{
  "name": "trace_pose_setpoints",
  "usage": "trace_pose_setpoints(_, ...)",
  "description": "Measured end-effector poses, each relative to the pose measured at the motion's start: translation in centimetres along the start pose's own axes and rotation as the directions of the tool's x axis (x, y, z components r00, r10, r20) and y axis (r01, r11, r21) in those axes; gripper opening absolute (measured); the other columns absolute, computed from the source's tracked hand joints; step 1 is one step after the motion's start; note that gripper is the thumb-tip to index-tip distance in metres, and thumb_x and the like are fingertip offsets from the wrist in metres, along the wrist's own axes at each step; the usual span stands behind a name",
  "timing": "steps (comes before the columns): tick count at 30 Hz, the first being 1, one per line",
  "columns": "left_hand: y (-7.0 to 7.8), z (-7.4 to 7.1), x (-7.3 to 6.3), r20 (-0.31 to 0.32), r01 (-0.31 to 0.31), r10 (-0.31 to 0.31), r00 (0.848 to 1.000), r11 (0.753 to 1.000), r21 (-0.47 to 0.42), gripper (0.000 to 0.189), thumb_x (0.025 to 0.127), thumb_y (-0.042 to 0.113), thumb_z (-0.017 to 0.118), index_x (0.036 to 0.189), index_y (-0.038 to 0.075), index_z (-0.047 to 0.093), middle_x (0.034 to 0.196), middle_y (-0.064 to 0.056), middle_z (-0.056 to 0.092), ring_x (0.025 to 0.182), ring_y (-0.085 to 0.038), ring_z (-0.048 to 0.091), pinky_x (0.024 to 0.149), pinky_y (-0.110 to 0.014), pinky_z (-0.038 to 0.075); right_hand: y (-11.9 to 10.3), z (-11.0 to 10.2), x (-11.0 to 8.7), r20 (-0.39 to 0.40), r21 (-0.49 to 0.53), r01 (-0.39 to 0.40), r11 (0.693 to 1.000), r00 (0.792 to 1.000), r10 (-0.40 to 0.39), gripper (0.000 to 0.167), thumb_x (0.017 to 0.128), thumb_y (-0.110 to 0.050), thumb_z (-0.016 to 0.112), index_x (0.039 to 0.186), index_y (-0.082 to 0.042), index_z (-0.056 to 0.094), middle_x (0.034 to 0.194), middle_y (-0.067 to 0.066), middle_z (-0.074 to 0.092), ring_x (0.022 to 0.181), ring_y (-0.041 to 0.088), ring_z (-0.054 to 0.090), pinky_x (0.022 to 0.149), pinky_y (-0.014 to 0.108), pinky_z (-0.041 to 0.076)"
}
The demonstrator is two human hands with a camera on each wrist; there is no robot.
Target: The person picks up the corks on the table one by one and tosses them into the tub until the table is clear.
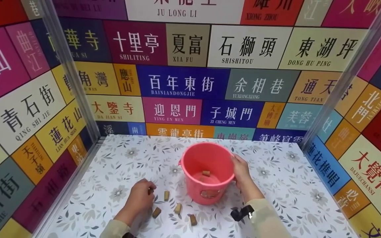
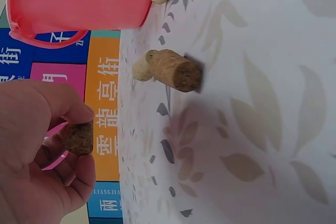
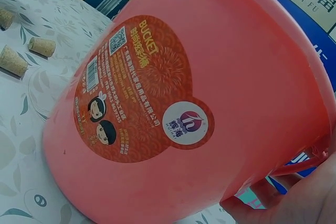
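My left hand (image 1: pixel 141 199) pinches a cork (image 2: pixel 79 139) between thumb and fingers, left of the pink bucket (image 1: pixel 207 191). On the right, my right hand (image 1: pixel 242 172) grips the bucket by its side near the rim, where the bucket's handle (image 3: pixel 302 167) joins; some of its fingers are hidden behind the wall. Inside the bucket lies at least one cork (image 1: pixel 206 173). Several loose corks are scattered on the table between the left hand and the bucket, among them a light one (image 1: pixel 178 208) and a darker one (image 1: pixel 193 219).
White cloth with grey leaves and flowers covers the table (image 1: pixel 111 165). Colourful panels with Chinese place names (image 1: pixel 184 81) stand behind and on both sides. A clear corner strip (image 1: pixel 74 76) runs up at the left, with another at the right.
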State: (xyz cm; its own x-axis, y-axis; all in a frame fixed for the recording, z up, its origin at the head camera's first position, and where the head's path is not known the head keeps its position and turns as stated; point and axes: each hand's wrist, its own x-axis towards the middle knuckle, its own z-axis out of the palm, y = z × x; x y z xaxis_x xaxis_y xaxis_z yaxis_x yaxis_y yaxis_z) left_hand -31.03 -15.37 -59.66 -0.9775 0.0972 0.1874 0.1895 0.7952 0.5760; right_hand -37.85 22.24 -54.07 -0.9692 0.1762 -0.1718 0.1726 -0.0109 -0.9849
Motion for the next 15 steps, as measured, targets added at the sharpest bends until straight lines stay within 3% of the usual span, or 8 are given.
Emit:
trace_pose_setpoints(6,0.7,-0.5,0.7,-0.052,-0.058,0.059,0.997,0.998,0.005,0.018,0.082,-0.006,0.072,0.095,0.005,0.078,0.086,0.0,0.066,0.081,-0.015,0.062,0.078,-0.038,0.059,0.0,-0.1,-0.1,0.002,0.002,0.002,1.0,1.0,-0.002,0.051,0.113,-0.029,0.043,0.158,-0.006,0.049,0.156,0.028,0.053,0.139,0.043,0.056,0.113,0.05,0.053)
trace_pose_setpoints(10,1.4,-1.0,1.3,-0.092,-0.104,0.106,0.99,0.994,0.021,0.018,0.08,-0.007,0.072,0.092,0.006,0.078,0.086,-0.002,0.067,0.081,-0.018,0.065,0.077,-0.039,0.059,0.0,-0.1,0.1,-0.007,0.001,-0.015,1.0,1.0,0.015,0.049,0.113,-0.03,0.045,0.156,-0.008,0.052,0.152,0.028,0.056,0.134,0.04,0.061,0.103,0.044,0.06)
trace_pose_setpoints(15,2.2,-1.7,1.8,-0.093,-0.106,0.106,0.99,0.994,0.012,0.019,0.083,-0.006,0.07,0.092,0.008,0.077,0.087,-0.002,0.068,0.082,-0.018,0.065,0.078,-0.04,0.059,-0.2,-0.1,0.1,-0.003,-0.012,-0.039,0.999,0.999,0.039,0.049,0.113,-0.032,0.045,0.156,-0.009,0.053,0.151,0.026,0.058,0.134,0.039,0.063,0.102,0.043,0.061)
